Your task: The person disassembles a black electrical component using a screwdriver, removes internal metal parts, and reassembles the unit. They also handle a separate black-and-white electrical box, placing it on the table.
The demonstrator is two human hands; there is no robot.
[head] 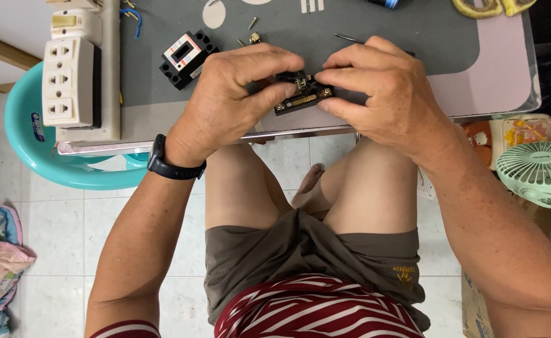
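— What's closest to me is the red-and-white striped shirt [313, 310], then the olive shorts [313, 250]. What's being held?

— A small black electrical component with brass contacts [301, 92], at the near edge of the grey work mat [413, 31]. My left hand [238, 87] is pinched closed on its left end, my right hand [375, 87] clamped on its right.

— How do I do this well?

— I judge the part wants steadying low over the mat, so a dropped loose silver screw [252, 23] stays findable. A black cover with a red-and-white label [187, 58] lies just left; the white multi-socket strip [68, 81] sits further left.
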